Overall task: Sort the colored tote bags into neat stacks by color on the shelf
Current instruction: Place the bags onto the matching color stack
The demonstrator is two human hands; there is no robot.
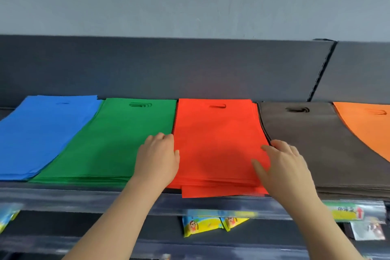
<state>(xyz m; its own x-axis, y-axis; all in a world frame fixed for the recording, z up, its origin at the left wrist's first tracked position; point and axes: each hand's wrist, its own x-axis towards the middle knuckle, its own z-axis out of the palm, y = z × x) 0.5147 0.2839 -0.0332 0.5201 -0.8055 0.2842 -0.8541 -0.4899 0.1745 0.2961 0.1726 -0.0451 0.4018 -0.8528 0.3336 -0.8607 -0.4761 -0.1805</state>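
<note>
Totes in red (217,145) lay in a pile at the middle of the shelf (84,196), and that was the pile the person was busy with. The left hand (157,158) sat on the pile's left edge, right at the seam with the green stack (118,143). Its fingers were bent over and its thumb lay on the red. Whether it had pinched any bags I could not tell, as the fingertips were hidden. The right hand (285,167) lay spread and flat on the pile's right edge, fingers straight, holding nothing and only pressing down where red met the brown stack (316,143).

From where things stood, the sorting looked nearly finished. Five colours ran side by side along the shelf: the blue stack (42,133) at the far left, then green, red and brown, with the orange stack (367,124) at the far right, partly out of view. No stray bag of a wrong colour showed on any pile. What seemed left was tidying. The lower red bags stuck out past the front lip of the shelf, out of line with those above, so that pile wanted squaring. The blue one also looked slightly fanned at its back corner.

Below the lip hung a yellow price label (346,212), and bright snack packets (202,225) sat on the level underneath.
</note>
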